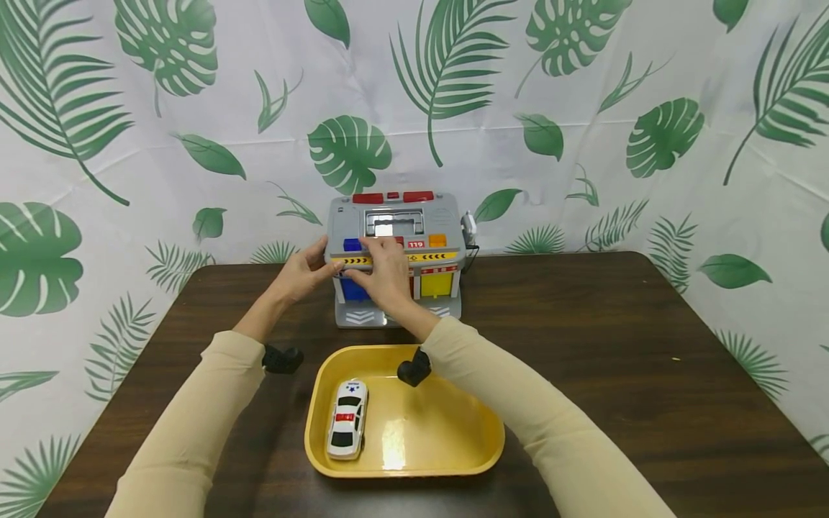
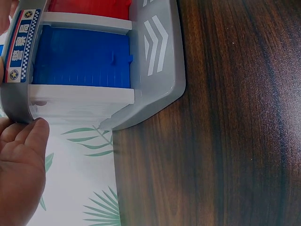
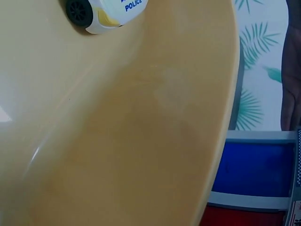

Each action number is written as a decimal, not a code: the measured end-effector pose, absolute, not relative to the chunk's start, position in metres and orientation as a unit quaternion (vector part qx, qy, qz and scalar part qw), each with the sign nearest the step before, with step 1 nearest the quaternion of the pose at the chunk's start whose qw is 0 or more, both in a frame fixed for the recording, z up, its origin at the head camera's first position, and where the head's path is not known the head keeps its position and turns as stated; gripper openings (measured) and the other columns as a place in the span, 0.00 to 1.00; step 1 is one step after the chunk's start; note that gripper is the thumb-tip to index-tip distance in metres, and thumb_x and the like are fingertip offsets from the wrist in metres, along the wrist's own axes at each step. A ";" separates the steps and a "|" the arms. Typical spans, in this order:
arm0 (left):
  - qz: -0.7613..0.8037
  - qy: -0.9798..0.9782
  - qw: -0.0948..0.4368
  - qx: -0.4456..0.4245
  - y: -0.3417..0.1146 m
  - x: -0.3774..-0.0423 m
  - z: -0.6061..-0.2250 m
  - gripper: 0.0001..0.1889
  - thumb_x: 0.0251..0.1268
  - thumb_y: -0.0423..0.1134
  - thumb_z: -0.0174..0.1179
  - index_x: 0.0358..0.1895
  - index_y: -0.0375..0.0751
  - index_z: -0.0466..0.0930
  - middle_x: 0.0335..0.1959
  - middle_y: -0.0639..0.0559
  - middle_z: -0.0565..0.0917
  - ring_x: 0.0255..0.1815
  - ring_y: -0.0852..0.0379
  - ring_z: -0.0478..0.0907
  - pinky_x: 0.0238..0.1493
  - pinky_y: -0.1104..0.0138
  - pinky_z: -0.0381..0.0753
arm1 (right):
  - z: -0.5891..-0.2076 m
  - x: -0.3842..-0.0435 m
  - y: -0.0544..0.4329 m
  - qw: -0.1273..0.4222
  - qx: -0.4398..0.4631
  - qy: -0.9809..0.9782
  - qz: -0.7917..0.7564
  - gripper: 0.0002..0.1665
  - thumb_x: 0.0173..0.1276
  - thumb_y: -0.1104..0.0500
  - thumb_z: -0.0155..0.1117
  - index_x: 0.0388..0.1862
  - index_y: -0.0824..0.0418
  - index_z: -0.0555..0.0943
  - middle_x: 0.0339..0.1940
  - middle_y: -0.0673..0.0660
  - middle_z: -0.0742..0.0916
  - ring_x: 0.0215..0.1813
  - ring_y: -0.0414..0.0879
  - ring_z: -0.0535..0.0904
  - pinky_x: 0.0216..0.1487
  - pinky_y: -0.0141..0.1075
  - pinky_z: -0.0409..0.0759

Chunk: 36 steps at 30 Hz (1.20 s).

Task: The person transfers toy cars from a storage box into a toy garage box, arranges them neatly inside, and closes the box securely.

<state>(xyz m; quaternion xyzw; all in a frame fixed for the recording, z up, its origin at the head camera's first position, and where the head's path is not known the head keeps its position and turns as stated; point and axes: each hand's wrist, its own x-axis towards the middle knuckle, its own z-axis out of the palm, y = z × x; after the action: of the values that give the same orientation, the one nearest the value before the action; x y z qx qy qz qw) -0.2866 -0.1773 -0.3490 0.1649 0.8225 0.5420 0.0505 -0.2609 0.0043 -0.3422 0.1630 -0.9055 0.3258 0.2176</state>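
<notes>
Leaf-print cloth (image 1: 466,144) fills the top & both sides of the frame. Dark wood-look table (image 1: 583,338) spans the lower half. Two beige sleeves, L sleeve (image 1: 188,424) & R sleeve (image 1: 550,417), come in from lower L & lower R. Yellow tray (image 1: 447,432) on table, btm ctr; R sleeve overlaps its R side. Grey toy garage (image 1: 437,223) upright behind it, ctr of frame, nr the cloth.

Both hands on the garage's L half: L hand (image 1: 301,275) grips the front L corner of the roof, thumb in front, fingers round the end. R hand (image 1: 387,273) is at the roof's front edge, thumb low, index up by the blue btn (image 1: 352,244); can't tell if it's gripping or just touching.

White police car (image 1: 347,417), red mark on roof, sits in the tray's L end, lower L of ctr. Black wrist cams (image 1: 283,359) on both wrists, approx mid-frame. Blue door (image 2: 82,59) is down, upper L of the L wrist view; yellow door (image 1: 438,284) at the garage's R end.
</notes>
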 end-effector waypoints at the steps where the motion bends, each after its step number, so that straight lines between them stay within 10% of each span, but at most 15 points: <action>1: 0.541 0.823 0.049 0.165 -0.177 -0.287 -0.349 0.41 0.69 0.41 0.55 0.74 0.34 0.37 0.73 0.36 0.55 0.71 0.44 0.59 0.66 0.55 0.65 | -0.343 -0.261 0.004 0.220 0.162 -0.906 0.322 0.34 0.56 0.47 0.71 0.60 0.58 0.76 0.51 0.57 0.77 0.52 0.50 0.71 0.54 0.40 0.69; 36: 0.536 0.825 0.044 0.174 -0.176 -0.287 -0.351 0.43 0.67 0.47 0.56 0.74 0.35 0.38 0.72 0.35 0.56 0.69 0.41 0.61 0.65 0.53 0.66 | -0.350 -0.260 -0.007 0.270 0.122 -0.906 0.304 0.28 0.57 0.49 0.71 0.57 0.53 0.79 0.49 0.54 0.77 0.48 0.48 0.69 0.46 0.38 0.66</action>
<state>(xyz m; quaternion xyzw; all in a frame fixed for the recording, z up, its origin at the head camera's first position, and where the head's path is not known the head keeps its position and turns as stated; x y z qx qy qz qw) -0.2868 -0.1757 -0.3511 0.1738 0.8249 0.5362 0.0436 -0.2599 -0.0072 -0.3501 0.1224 -0.9056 0.3037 0.2697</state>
